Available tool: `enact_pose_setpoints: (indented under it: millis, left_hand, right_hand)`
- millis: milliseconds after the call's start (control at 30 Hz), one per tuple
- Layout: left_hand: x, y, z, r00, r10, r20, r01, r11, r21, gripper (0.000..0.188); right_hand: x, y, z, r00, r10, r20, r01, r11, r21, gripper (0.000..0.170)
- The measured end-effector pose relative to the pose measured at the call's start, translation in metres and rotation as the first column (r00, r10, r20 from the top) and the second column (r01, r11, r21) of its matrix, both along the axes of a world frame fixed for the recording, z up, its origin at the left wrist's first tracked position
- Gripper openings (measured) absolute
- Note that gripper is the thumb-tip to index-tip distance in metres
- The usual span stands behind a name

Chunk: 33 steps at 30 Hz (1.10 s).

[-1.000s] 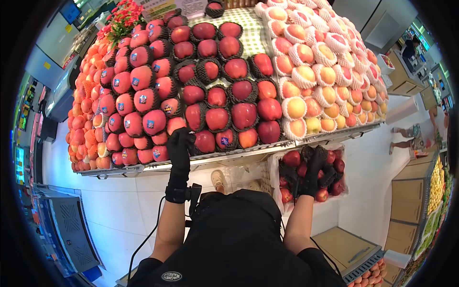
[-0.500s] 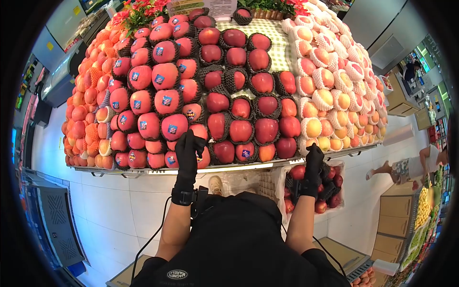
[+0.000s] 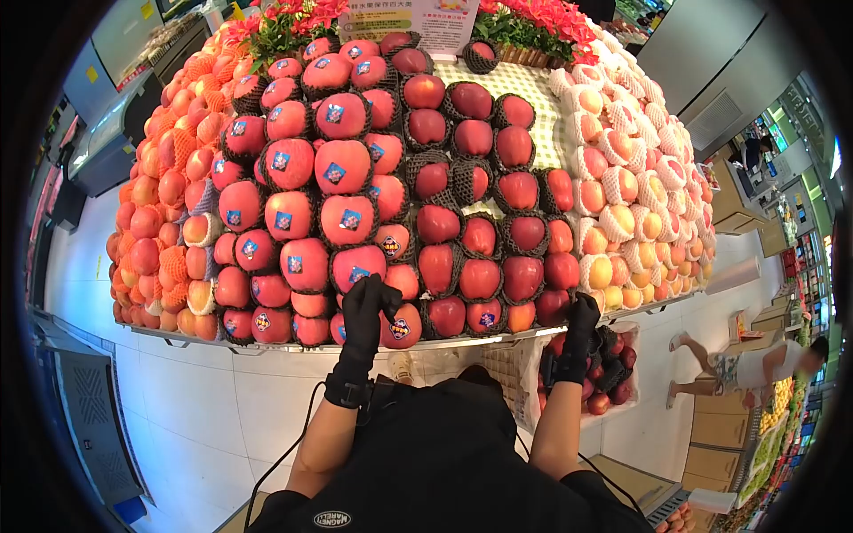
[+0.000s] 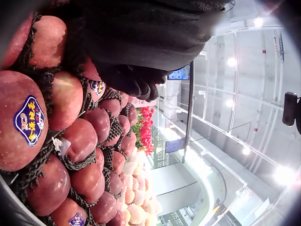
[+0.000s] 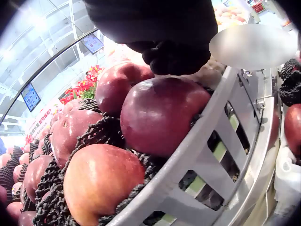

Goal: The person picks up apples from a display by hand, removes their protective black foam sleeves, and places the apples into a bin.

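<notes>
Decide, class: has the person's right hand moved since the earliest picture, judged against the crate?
Yes: forward. The right hand was over the crate; now its fingers are beyond it, at the display's front edge.

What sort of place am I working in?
Probably a supermarket's produce section or a fruit shop: netted apples stacked in rows, a printed sign between red flowers, and a screen hanging overhead.
</notes>
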State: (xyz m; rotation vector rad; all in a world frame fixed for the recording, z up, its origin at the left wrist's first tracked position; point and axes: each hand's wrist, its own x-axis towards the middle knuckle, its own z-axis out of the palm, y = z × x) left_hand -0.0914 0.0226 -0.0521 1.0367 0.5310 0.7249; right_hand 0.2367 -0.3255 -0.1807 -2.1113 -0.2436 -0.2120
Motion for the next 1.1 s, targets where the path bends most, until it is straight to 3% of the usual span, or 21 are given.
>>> enact_pose_setpoints:
  millis: [33,67,133,167,200,267,367,433,467,500,600,667,767,800,900,933,1033,1100]
  left_hand:
    - [-0.001,0.000,0.001,1.000,-0.011,0.001,0.011,1.000,0.001,0.038]
    - [0.000,0.002,-0.001,1.000,-0.010,0.020,0.011,1.000,-0.007,0.039]
    - [0.004,0.005,-0.001,1.000,0.012,0.004,-0.012,1.000,-0.020,0.039]
    - [0.004,0.006,0.000,1.000,0.024,-0.007,-0.024,0.999,-0.029,0.039]
    - [0.005,0.007,0.003,0.999,0.036,-0.009,-0.036,0.999,-0.032,0.039]
    - [0.006,0.008,0.009,0.999,0.050,0.019,-0.050,0.998,-0.022,0.040]
    - [0.007,0.007,0.018,0.996,0.080,0.038,-0.080,0.997,-0.004,0.036]
    - [0.011,0.005,0.026,0.993,0.117,0.036,-0.118,0.992,0.036,0.031]
    - [0.014,0.006,0.026,0.992,0.112,0.067,-0.114,0.993,0.038,0.025]
    - [0.018,0.007,0.024,0.990,0.106,0.096,-0.110,0.993,0.039,0.019]
    - [0.038,0.003,0.036,0.983,0.145,0.112,-0.156,0.983,0.092,0.013]
    - [0.049,0.002,0.034,0.986,0.142,0.090,-0.152,0.982,0.116,0.022]
    - [0.074,-0.003,0.036,0.976,0.214,0.030,-0.210,0.905,0.370,0.026]
    - [0.080,-0.003,0.034,0.987,0.155,0.045,-0.161,0.944,0.288,0.031]
    - [0.106,-0.001,0.019,0.987,0.157,0.024,-0.156,0.931,0.331,0.037]
    - [0.111,0.000,0.015,0.987,0.129,-0.092,-0.094,0.944,0.316,0.043]
    - [0.132,-0.001,0.003,0.986,0.137,-0.096,-0.072,0.866,0.494,0.053]
    - [0.142,0.002,-0.005,0.948,0.278,-0.152,-0.074,0.661,0.747,0.059]
  right_hand:
    - [-0.001,-0.001,0.002,0.983,0.053,0.177,-0.004,0.965,-0.263,0.023]
    - [0.002,-0.001,0.003,0.932,0.147,0.331,0.043,0.863,-0.504,0.024]
    - [0.003,0.018,0.028,0.996,-0.016,0.083,0.021,0.998,-0.066,0.023]
    - [0.003,0.028,0.041,0.997,-0.047,-0.069,0.058,0.985,0.160,0.022]
    - [0.011,0.033,0.042,0.997,-0.047,-0.064,0.060,0.977,0.204,0.021]
    - [0.029,0.040,0.048,0.989,0.076,0.127,-0.086,0.993,0.080,0.021]
    - [0.042,0.067,0.072,0.967,0.179,0.182,-0.202,0.972,0.117,0.016]
    - [0.050,0.085,0.090,0.964,0.222,-0.144,-0.166,0.930,0.327,0.015]
    - [0.036,0.098,0.118,0.913,0.285,-0.291,-0.161,0.909,0.384,0.017]
    - [0.063,0.097,0.093,0.881,0.395,-0.262,-0.236,0.846,0.479,0.019]
    - [0.040,0.127,0.133,0.875,0.402,-0.269,-0.303,0.890,0.341,0.016]
    - [0.046,0.134,0.134,0.847,0.466,-0.257,-0.405,0.878,0.257,0.018]
    - [0.057,0.144,0.141,0.796,0.542,-0.270,-0.512,0.840,0.179,0.019]
    - [0.062,0.149,0.146,0.779,0.565,-0.273,-0.540,0.825,0.166,0.019]
    - [0.077,0.163,0.159,0.733,0.629,-0.259,-0.624,0.773,0.112,0.021]
    - [0.082,0.168,0.166,0.710,0.655,-0.259,-0.661,0.747,0.075,0.022]
    - [0.088,0.183,0.191,0.683,0.708,-0.180,-0.712,0.700,0.050,0.023]
    - [0.090,0.196,0.213,0.689,0.692,-0.215,-0.709,0.705,-0.005,0.027]
